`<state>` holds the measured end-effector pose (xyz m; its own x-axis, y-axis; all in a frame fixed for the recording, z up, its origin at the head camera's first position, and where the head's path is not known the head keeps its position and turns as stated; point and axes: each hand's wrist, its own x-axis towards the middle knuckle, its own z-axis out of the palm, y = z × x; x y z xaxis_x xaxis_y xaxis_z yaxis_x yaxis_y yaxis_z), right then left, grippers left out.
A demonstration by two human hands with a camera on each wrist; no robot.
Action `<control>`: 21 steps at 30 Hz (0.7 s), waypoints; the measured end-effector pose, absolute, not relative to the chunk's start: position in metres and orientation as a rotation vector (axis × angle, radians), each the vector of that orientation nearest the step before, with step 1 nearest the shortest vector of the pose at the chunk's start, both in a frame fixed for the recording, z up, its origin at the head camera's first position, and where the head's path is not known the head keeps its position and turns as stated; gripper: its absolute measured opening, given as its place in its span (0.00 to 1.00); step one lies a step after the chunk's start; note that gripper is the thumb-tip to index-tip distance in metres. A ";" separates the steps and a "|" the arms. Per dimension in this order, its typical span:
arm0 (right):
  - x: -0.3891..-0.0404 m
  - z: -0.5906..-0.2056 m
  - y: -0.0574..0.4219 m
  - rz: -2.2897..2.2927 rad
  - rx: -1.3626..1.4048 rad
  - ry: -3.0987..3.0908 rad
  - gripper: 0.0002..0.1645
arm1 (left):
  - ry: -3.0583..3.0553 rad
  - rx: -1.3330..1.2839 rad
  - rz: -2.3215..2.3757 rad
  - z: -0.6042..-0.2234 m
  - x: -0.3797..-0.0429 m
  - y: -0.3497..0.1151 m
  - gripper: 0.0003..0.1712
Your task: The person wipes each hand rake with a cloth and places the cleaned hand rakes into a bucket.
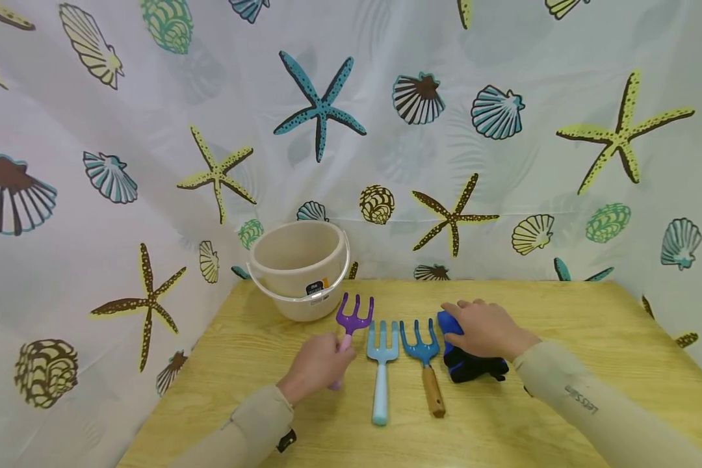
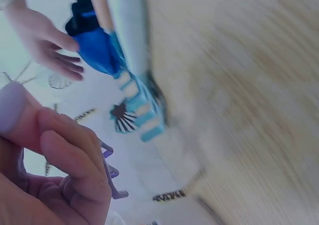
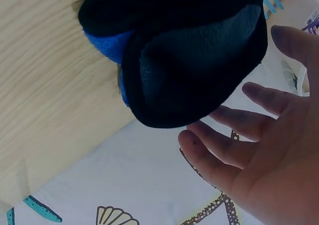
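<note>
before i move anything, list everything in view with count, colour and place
table: one, light wood, underneath
patterned sheet: at least one, white with coloured sea prints, behind table
bucket: one, cream, table's back left
purple fork: one, purple and pink, right of bucket
pale fork: one, light blue, middle
wooden-handled fork: one, blue and brown, right of pale fork
fabric item: one, blue and black, rightmost
left hand: one, beige sleeve, gripping purple fork
right hand: one, beige sleeve, at fabric item

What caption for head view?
Left hand gripping a purple fork, right hand at a blue-black fabric item, light-blue fork and wooden-handled fork between.
</note>
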<state>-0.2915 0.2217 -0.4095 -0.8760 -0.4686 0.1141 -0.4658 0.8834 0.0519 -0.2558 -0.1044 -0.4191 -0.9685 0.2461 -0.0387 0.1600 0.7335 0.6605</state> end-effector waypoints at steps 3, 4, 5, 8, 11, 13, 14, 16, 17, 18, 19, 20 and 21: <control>-0.293 -0.412 0.221 -0.038 0.703 -2.923 0.36 | 2.778 0.343 1.133 -0.411 -0.249 -0.099 0.14; -0.293 -0.412 0.221 -0.044 0.699 -2.921 0.36 | 2.774 0.341 1.147 -0.409 -0.246 -0.097 0.14; -0.294 -0.413 0.221 -0.050 0.696 -2.923 0.36 | 2.769 0.336 1.160 -0.406 -0.244 -0.095 0.13; -0.295 -0.415 0.219 -0.083 0.691 -2.935 0.35 | 2.753 0.320 1.186 -0.398 -0.237 -0.089 0.13; -0.295 -0.417 0.219 -0.090 0.672 -2.973 0.36 | 2.738 0.339 1.198 -0.392 -0.230 -0.084 0.13; -0.295 -0.418 0.219 -0.081 0.636 -3.031 0.38 | 2.742 0.368 1.193 -0.388 -0.226 -0.081 0.14; -0.294 -0.418 0.218 -0.069 0.614 -3.074 0.39 | 2.744 0.376 1.191 -0.387 -0.224 -0.080 0.14; -0.294 -0.419 0.217 -0.043 0.564 -3.162 0.44 | 2.752 0.393 1.189 -0.385 -0.222 -0.078 0.15; -0.294 -0.419 0.217 -0.031 0.537 -3.205 0.46 | 2.756 0.399 1.188 -0.384 -0.221 -0.077 0.15; -0.294 -0.420 0.216 -0.007 0.518 -3.244 0.49 | 2.761 0.407 1.186 -0.384 -0.220 -0.077 0.15; -0.294 -0.421 0.216 0.033 0.497 -3.272 0.51 | 2.758 0.410 1.190 -0.384 -0.220 -0.076 0.15; -0.294 -0.422 0.215 0.077 0.480 -3.285 0.53 | 2.751 0.411 1.196 -0.384 -0.219 -0.075 0.15; -0.294 -0.425 0.214 0.129 0.461 -3.288 0.54 | 2.740 0.411 1.206 -0.384 -0.218 -0.075 0.15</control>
